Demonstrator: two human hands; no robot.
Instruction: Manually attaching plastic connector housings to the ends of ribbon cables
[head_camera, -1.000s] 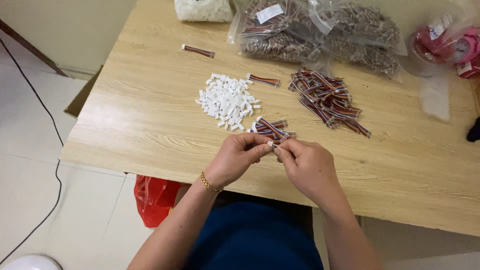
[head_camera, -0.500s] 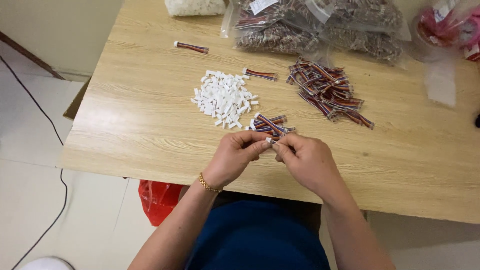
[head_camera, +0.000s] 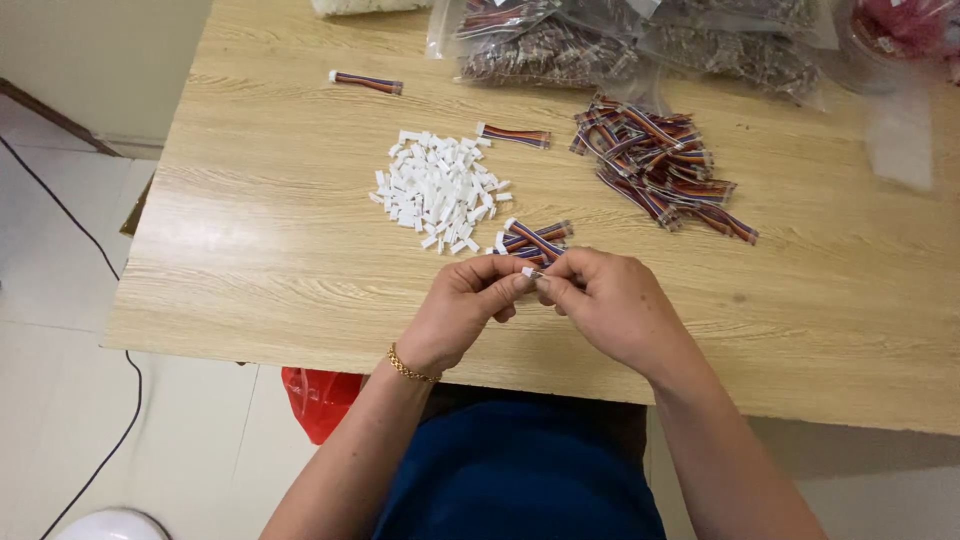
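Tabletop (head_camera: 250, 250), pale woodgrain. Above its near edge, left hand (head_camera: 462, 310) and right hand (head_camera: 610, 305) meet fingertip to fingertip, both pinching a small white connector (head_camera: 527, 271); its long axis cannot be told. Behind lies a white connector pile (head_camera: 435, 190).
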